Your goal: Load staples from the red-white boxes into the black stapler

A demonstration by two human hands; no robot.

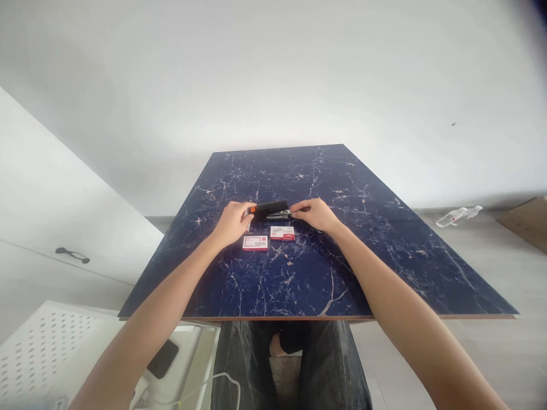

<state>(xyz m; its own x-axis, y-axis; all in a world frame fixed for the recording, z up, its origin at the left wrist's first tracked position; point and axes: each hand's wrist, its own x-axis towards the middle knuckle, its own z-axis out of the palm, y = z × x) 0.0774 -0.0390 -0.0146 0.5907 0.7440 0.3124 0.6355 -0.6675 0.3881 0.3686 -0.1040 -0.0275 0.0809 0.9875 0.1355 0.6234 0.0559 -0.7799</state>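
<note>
A black stapler point(273, 207) with an orange part at its left end lies across the middle of the dark blue table. Its top is raised, and the silvery metal inside shows. My left hand point(233, 223) is closed around the orange end. At the opposite end, the fingers of my right hand point(317, 214) pinch the metal part; whether a staple strip is between them is too small to tell. Just nearer to me lie two small white-and-red staple boxes, the left box point(255, 243) and the right box point(282, 233), both flat and close together.
The marble-patterned table point(290, 285) ends in front of my legs. Behind it rises a white wall point(273, 74). A white cabinet point(64, 199) with a dark handle stands left. Clear plastic bottles point(458, 216) lie on the floor at right. A dark phone-like object point(163, 359) rests at lower left.
</note>
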